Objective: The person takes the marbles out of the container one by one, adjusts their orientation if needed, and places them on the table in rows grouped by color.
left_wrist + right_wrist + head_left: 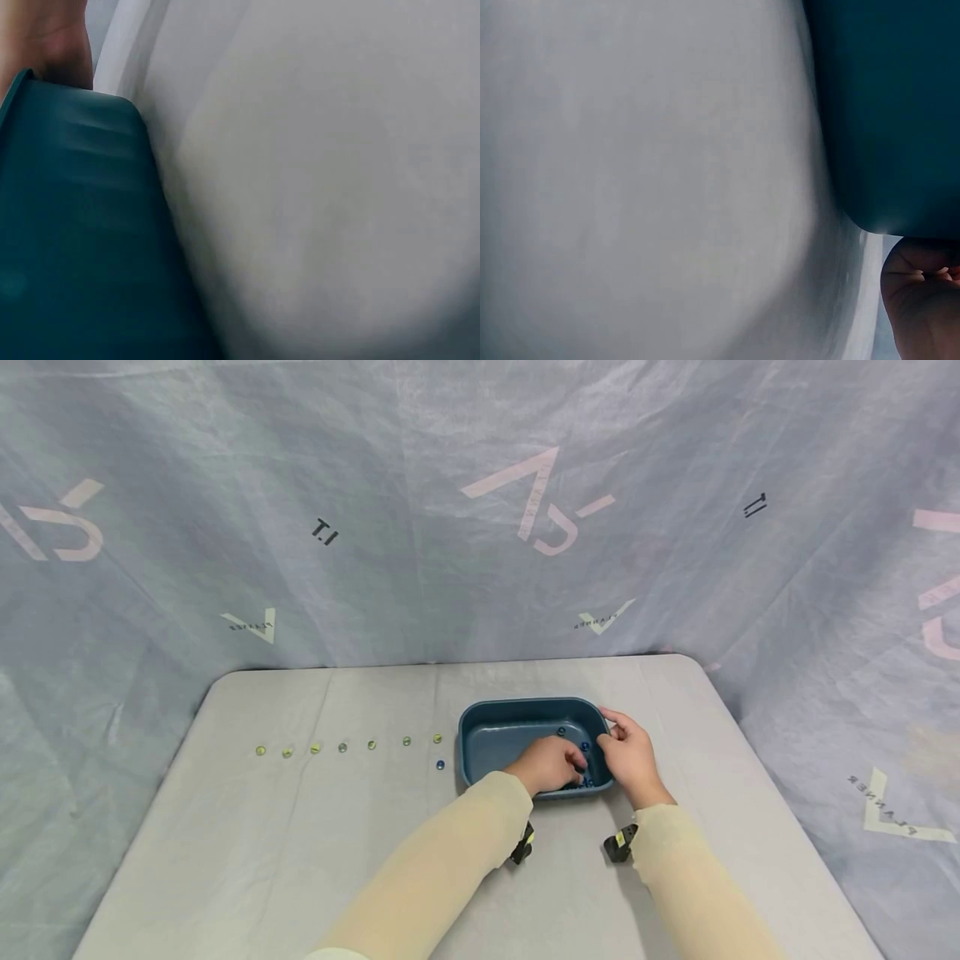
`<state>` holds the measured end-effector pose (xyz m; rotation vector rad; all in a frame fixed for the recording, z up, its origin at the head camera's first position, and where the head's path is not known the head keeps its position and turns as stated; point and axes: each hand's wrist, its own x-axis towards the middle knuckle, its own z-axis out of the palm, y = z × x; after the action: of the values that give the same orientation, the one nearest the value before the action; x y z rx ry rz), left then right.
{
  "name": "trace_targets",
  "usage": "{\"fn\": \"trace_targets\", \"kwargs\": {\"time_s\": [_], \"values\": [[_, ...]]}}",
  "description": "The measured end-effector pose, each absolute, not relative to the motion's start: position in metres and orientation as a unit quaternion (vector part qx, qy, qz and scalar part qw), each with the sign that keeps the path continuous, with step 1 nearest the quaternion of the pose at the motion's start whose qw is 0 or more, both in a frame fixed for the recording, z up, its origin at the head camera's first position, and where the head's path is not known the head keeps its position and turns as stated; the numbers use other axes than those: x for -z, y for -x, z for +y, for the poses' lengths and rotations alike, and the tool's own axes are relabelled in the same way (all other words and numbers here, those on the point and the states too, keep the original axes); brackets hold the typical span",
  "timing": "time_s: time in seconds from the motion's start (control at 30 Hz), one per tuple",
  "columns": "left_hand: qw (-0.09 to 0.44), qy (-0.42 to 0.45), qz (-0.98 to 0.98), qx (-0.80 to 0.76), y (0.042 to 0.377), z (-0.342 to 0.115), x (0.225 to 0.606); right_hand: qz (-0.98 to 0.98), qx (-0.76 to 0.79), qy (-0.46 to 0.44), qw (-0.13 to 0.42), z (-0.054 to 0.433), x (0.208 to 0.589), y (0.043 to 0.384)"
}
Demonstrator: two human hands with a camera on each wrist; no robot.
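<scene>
A dark blue-teal plastic bin point(491, 747) stands on the table, with several small blue glass marbles point(585, 747) at its right end. My left hand point(547, 764) reaches over the near rim into it, fingers bent down among the marbles; whether a marble is between the fingertips cannot be made out. With thumb and fingers, my right hand point(630, 758) grips the bin's right rim. In the left wrist view, the bin's outer wall point(82, 225) hides the left fingers. The right wrist view shows part of the right hand point(922, 300) against the bin's end.
Left of the bin, several yellow-green and clear marbles point(315, 748) lie spaced out in a row. A single blue marble point(440, 765) sits just below the row's right end. Pale cloth covers the table point(247, 843), and grey printed curtains point(420, 552) hang around it.
</scene>
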<state>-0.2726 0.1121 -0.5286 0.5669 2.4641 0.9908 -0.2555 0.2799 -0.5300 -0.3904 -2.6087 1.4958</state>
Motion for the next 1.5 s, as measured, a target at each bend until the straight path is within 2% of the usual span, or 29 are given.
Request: {"fn": "trace_targets", "kwargs": {"time_s": [1.17, 1.5], "values": [[0.203, -0.276, 0.891, -0.297, 0.268, 0.106, 0.514, -0.858, -0.496, 0.12, 0.06, 0.28, 0.532, 0.255], [0.192, -0.233, 0.879, -0.368, 0.272, 0.109, 0.528, -0.858, -0.498, 0.113, 0.052, 0.283, 0.533, 0.255]]}}
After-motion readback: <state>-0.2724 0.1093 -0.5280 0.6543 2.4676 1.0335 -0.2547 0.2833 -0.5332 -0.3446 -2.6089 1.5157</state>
